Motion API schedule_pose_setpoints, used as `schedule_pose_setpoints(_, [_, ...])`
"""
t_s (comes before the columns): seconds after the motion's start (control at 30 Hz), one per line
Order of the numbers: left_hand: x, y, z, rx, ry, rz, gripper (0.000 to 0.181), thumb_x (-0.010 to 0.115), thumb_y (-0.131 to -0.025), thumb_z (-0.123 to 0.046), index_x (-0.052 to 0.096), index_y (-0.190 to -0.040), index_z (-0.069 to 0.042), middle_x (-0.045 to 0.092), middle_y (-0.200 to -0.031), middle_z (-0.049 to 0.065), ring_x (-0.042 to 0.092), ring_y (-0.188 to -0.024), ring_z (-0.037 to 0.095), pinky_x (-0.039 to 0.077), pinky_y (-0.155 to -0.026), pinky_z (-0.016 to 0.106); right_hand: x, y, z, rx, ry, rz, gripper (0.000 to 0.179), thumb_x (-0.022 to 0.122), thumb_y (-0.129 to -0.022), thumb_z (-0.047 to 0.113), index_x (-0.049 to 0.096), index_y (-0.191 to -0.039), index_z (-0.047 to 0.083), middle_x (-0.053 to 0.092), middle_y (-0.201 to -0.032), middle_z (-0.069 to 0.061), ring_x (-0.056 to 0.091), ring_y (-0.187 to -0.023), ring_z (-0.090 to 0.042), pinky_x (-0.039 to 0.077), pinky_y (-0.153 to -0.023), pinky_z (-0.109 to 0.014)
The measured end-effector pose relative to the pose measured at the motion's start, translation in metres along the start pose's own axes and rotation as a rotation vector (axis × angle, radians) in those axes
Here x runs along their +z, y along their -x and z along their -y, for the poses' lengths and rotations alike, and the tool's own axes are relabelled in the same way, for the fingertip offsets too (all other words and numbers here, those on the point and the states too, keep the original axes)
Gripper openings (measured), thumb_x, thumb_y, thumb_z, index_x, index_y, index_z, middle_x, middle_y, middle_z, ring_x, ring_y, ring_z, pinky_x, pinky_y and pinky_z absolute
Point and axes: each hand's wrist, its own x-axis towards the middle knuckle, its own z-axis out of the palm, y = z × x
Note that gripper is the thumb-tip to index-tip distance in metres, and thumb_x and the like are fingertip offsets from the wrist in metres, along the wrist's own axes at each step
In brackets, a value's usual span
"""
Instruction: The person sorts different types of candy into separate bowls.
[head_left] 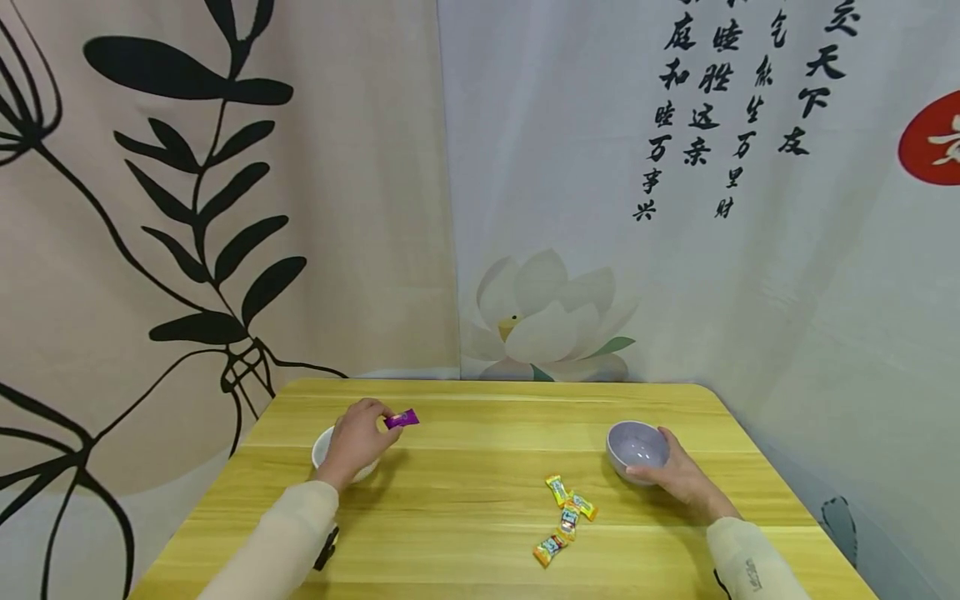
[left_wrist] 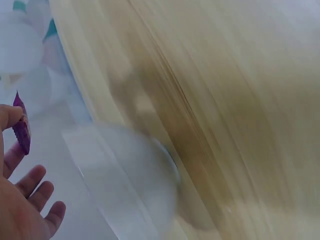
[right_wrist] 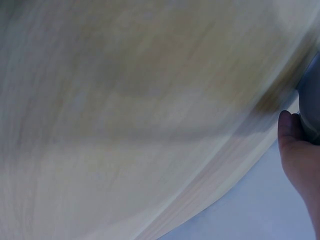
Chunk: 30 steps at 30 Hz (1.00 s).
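Note:
Between thumb and index finger, my left hand (head_left: 358,440) pinches a purple-wrapped candy (head_left: 402,419); the other fingers spread loosely in the left wrist view. Below that hand is a white bowl (head_left: 322,448), partly hidden by it in the head view. On the right, my right hand (head_left: 681,475) grips a lavender bowl (head_left: 637,446) by its side, thumb at the near side and fingers round the far right. The inside of this bowl shows no contents. Several yellow-orange wrapped candies (head_left: 568,521) lie in a loose group on the table, left of and nearer than the lavender bowl.
The yellow wood-grain table (head_left: 465,467) has rounded far corners. Behind it hangs a printed cloth (head_left: 375,208) with dark plants, a lotus and writing. A small black object (head_left: 326,548) shows beside the left sleeve (head_left: 277,542).

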Motion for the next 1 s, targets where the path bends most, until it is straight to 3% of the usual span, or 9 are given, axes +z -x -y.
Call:
schedule_pose_setpoints(0.23, [-0.02, 0.009, 0.035, -0.083, -0.027, -0.016, 0.036, 0.07, -0.09, -0.031, 0.068, -0.111, -0.002, 0.058, -0.125, 0.022, 0.05, -0.119, 0.044, 0.034, -0.098, 0.066, 0.0, 0.001, 0.001, 0.008, -0.015, 0.001, 0.118, 0.081, -0.083, 0.035, -0.004, -0.154, -0.005, 0.014, -0.153, -0.038, 0.027, -0.136, -0.051, 0.025, -0.112, -0.061])
schedule_pose_setpoints(0.47, [-0.025, 0.019, 0.06, -0.124, -0.065, 0.002, 0.044, 0.07, -0.09, -0.033, 0.066, -0.115, 0.002, 0.057, -0.126, 0.025, 0.049, -0.118, 0.047, 0.036, -0.095, 0.066, 0.0, -0.001, 0.001, 0.0, -0.009, 0.001, 0.119, 0.081, -0.083, 0.035, -0.005, -0.154, -0.006, 0.013, -0.153, -0.039, 0.027, -0.136, -0.051, 0.026, -0.111, -0.061])
schedule_pose_setpoints(0.6, [-0.025, 0.024, 0.068, -0.156, -0.057, 0.049, 0.07, 0.068, -0.089, -0.048, 0.055, -0.131, 0.007, 0.05, -0.132, 0.032, 0.046, -0.121, 0.051, 0.036, -0.096, 0.067, 0.001, -0.001, 0.0, 0.001, -0.001, 0.003, 0.118, 0.08, -0.083, 0.036, -0.005, -0.154, -0.006, 0.013, -0.153, -0.038, 0.027, -0.136, -0.051, 0.026, -0.111, -0.061])
schedule_pose_setpoints(0.77, [-0.021, 0.029, 0.07, -0.223, 0.0, 0.156, 0.113, 0.069, -0.08, -0.067, 0.026, -0.149, 0.012, 0.035, -0.142, 0.039, 0.038, -0.126, 0.055, 0.034, -0.101, 0.069, 0.0, -0.002, 0.0, -0.007, 0.024, 0.0, 0.118, 0.08, -0.083, 0.037, -0.004, -0.153, -0.007, 0.014, -0.152, -0.039, 0.027, -0.135, -0.052, 0.026, -0.11, -0.063])
schedule_pose_setpoints(1.0, [-0.016, 0.035, 0.069, -0.253, 0.07, 0.219, 0.129, 0.07, -0.076, -0.071, 0.008, -0.152, 0.012, 0.021, -0.149, 0.04, 0.031, -0.131, 0.058, 0.032, -0.102, 0.07, 0.0, -0.001, 0.0, 0.0, 0.027, 0.004, 0.117, 0.08, -0.083, 0.037, -0.004, -0.154, -0.006, 0.013, -0.153, -0.039, 0.027, -0.136, -0.051, 0.026, -0.111, -0.062])
